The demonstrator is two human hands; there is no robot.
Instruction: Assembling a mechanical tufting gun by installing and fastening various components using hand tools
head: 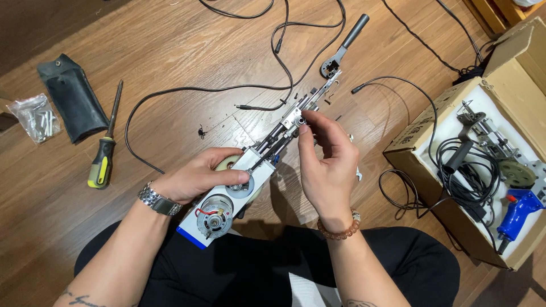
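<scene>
I hold a long motorised metal assembly (pixel 250 170) over my lap, slanting up to the right. It has a round motor (pixel 214 216) at the near end, a pale gear (pixel 227 164) and thin rails running toward the far end. My left hand (pixel 196 176) grips its white body, thumb on a round part. My right hand (pixel 327 162) pinches a small part at the metal block (pixel 296 119) midway along the rails.
On the wooden floor lie a yellow-handled screwdriver (pixel 105 153), a black pouch (pixel 71 96), a bag of small parts (pixel 37 116), black cables (pixel 284 40), a ratchet handle (pixel 344 45) and tiny screws. An open cardboard box (pixel 443 113) at right holds cables, metal parts and a blue tool (pixel 517 210).
</scene>
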